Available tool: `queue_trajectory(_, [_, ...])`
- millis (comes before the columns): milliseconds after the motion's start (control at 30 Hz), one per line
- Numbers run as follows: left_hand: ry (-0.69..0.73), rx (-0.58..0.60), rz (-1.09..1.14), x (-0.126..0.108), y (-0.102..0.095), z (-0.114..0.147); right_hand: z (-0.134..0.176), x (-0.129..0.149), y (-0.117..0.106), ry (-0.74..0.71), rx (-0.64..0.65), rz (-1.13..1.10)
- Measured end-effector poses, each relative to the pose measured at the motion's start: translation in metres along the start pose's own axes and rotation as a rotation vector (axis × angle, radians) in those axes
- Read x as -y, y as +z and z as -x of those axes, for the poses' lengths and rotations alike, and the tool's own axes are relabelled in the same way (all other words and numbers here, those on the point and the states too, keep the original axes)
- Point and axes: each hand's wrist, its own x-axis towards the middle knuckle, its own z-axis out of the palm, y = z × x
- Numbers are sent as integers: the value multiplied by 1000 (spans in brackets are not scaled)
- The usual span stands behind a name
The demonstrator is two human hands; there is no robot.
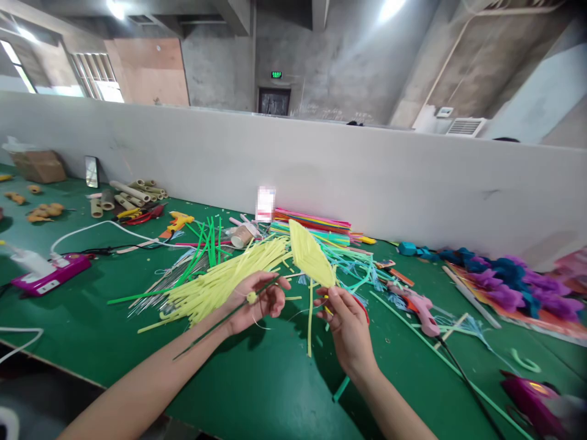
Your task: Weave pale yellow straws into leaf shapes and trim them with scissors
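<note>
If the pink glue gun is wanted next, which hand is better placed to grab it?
Probably the right hand: the pink glue gun lies to its right, farther from the left hand. The right hand may need freeing first, though, since it pinches the yellow petal.

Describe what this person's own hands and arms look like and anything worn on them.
The left hand and right hand are both bare, without gloves. The left forearm and right forearm are uncovered too, with no sleeve or watch in view. Fingernail detail is too small to tell.
</note>
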Motion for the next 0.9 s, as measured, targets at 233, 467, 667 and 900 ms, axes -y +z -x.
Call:
queue_trajectory(233, [108,-86,-242,-19,3,5,-4,-10,1,99,5,119])
queue_trajectory(467, [345,-250,-1187,-36,13,11,-6,-14,0,116,39,124])
queue_trajectory(667, [751,-270,-1925,-30,6,12,-8,-10,-2,123,27,40])
queue_trajectory(900, [872,-132,-2173,-21,-4,6,-8,7,-1,125,100,-138])
